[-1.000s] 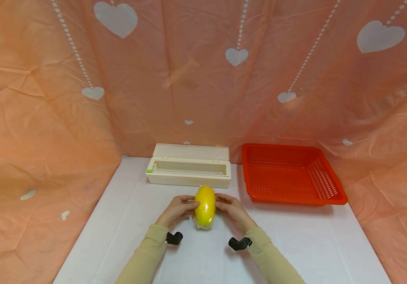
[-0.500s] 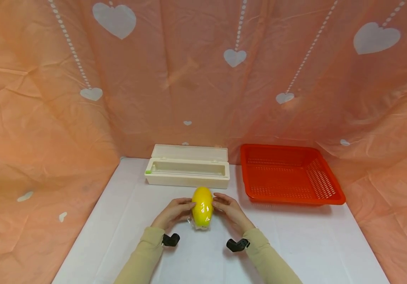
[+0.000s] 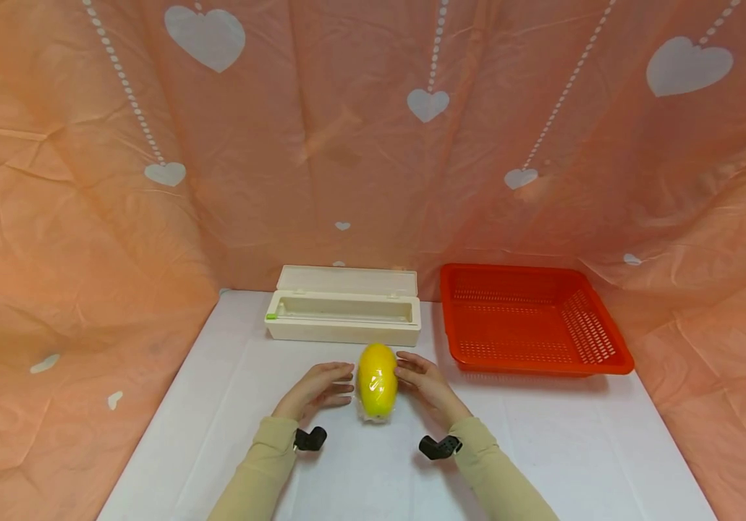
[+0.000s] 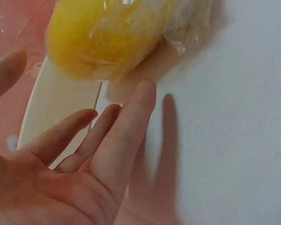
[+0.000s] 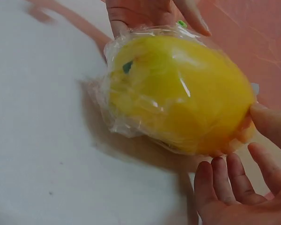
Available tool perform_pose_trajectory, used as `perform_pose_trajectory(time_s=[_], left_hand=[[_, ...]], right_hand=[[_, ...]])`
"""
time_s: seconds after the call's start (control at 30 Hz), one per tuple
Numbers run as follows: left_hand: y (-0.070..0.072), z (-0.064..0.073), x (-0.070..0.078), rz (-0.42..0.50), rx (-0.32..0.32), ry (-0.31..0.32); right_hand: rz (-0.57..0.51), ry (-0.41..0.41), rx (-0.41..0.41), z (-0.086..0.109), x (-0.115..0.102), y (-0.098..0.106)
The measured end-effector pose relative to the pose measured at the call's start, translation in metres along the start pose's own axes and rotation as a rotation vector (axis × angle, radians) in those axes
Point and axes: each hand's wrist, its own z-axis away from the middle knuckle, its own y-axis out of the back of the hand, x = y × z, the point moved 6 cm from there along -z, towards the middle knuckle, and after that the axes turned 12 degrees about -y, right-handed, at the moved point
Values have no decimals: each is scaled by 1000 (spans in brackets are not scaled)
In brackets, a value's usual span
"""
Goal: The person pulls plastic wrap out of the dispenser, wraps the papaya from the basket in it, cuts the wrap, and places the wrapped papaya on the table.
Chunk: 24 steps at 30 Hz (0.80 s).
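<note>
A yellow oval fruit (image 3: 378, 380) in loose clear plastic wrap lies lengthwise between both hands in the head view; its exact kind is unclear. My left hand (image 3: 317, 392) stands just left of it, fingers extended and a small gap between. The left wrist view also shows this hand (image 4: 89, 164) apart from the wrapped fruit (image 4: 103, 40). My right hand (image 3: 431, 387) is at its right side. In the right wrist view, the right thumb touches the end of the fruit (image 5: 178, 93), and the loosely bent fingers (image 5: 239, 178) lie along its lower edge.
Behind the fruit stands a long cream box (image 3: 346, 331) with its lid raised. A red perforated plastic basket (image 3: 542, 365) sits at the back right. The white-covered table (image 3: 216, 434) meets an orange curtain (image 3: 346, 145) printed with hearts.
My left hand has let go of the fruit and drawn away to the left. The fruit has shifted slightly right, against the right hand.
</note>
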Motion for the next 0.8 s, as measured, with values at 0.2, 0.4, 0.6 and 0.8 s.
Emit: perform_pose_trajectory(time_s=[0.2, 0.4, 0.6, 0.8], left_hand=[[-3, -1, 6, -18, -31, -34], [-12, -3, 13, -41, -45, -58], [-12, -8, 9, -29, 4, -75], [-7, -10, -3, -11, 2, -45]], right_hand=[[20, -13, 30, 0, 0, -1], [61, -13, 44, 2, -4, -6], [82, 20, 35, 4, -10, -8], [75, -20, -6, -1, -3, -10]])
